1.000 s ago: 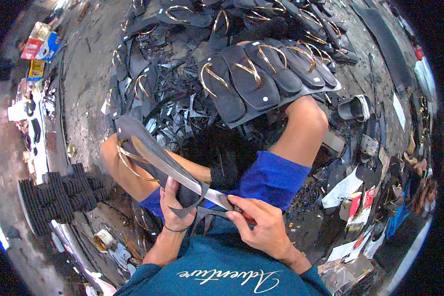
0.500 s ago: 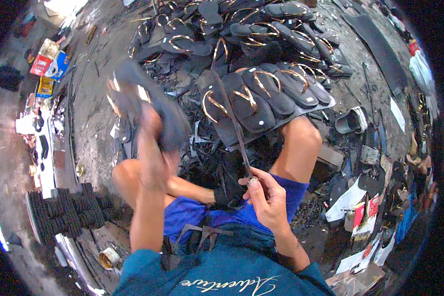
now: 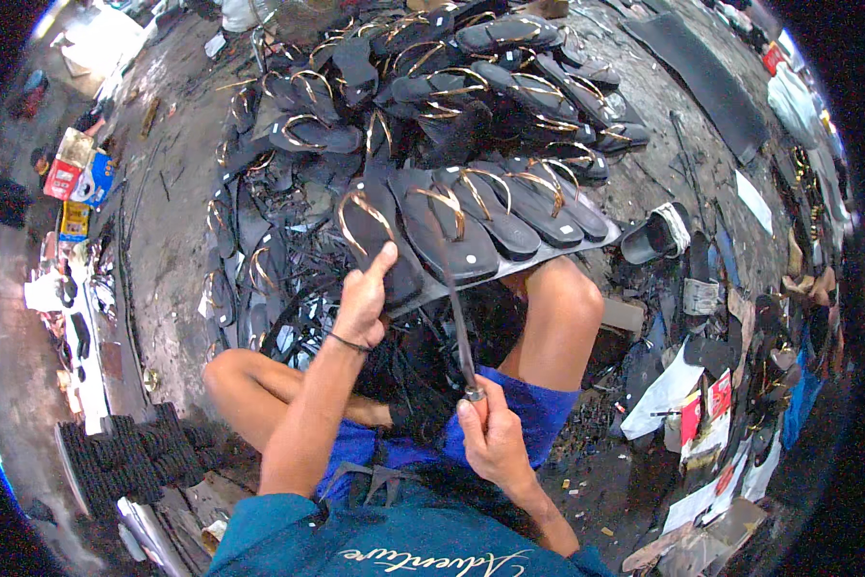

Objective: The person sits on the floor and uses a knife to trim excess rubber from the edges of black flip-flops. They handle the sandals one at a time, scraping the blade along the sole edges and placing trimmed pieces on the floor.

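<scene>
My right hand (image 3: 495,433) is closed round the handle of a long, narrow-bladed knife (image 3: 458,322), whose blade points away from me across the row of sandals. My left hand (image 3: 363,303) grips the heel end of the leftmost black flip-flop (image 3: 370,231), thumb on top and fingers hidden underneath. That flip-flop has a gold strap. More black flip-flops (image 3: 442,236) with gold straps lie side by side to its right, on a grey board (image 3: 586,240) in front of my knees.
Beyond the row rises a big heap of black flip-flops (image 3: 442,87). Dark scraps (image 3: 302,317) cover the floor between my legs. At left stands a stack of black ridged pieces (image 3: 139,457); at right lie a slide sandal (image 3: 655,236) and a long black mat (image 3: 697,82).
My left hand, blurred with sandals at the left before, has come right to the row's leftmost flip-flop. Sandals now lie at the left, released. The knife stays in my right hand.
</scene>
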Motion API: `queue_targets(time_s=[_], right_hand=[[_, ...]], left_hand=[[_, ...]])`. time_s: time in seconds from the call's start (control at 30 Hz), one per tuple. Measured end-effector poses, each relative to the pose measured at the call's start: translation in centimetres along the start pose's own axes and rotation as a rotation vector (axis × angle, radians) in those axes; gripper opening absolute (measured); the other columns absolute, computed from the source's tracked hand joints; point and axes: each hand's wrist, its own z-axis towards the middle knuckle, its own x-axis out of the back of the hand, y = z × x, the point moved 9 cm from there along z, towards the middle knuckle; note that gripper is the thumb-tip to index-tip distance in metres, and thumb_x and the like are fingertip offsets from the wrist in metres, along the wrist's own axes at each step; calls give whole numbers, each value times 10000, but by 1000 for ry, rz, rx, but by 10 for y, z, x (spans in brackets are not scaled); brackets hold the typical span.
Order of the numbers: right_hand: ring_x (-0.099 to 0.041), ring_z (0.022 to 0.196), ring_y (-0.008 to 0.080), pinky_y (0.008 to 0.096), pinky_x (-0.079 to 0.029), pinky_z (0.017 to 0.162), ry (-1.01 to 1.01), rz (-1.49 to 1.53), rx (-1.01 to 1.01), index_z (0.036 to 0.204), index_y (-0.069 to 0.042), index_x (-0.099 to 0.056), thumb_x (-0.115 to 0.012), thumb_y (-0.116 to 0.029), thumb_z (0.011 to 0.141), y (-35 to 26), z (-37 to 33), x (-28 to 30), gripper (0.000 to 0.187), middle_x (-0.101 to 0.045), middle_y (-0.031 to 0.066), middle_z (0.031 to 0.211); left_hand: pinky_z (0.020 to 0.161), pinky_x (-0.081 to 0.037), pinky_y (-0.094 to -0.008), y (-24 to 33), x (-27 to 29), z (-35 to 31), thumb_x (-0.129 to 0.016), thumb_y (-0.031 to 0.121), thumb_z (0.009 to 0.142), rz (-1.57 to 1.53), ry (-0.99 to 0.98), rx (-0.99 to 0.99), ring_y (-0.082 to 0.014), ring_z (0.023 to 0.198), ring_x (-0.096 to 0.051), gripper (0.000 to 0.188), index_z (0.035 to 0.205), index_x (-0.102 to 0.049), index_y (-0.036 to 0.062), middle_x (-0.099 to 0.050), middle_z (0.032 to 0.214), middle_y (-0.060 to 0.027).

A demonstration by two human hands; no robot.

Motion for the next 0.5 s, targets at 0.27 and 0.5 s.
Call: queue_targets(time_s=[0.27,0.5], right_hand=[[-640,761,487,561,-519,641,-115,-84,100,1110,-43,-431,-554,-231,978,-3,43,-20,261,-652,262,808],[-634,790,494,568,-505,668,-235,-90,99,1072,9,-432,-538,-254,986,-9,82,-27,296,-650,281,808]], left_hand=[[814,-573,-333,13,14,9,-597,252,983,51,-82,76,-185,890,-704,290,1109,-660,-1,-717,1044,-88],[769,-579,-357,-1,10,-4,-581,291,988,59,14,-9,-203,821,-708,293,1056,-667,19,-726,982,-83]])
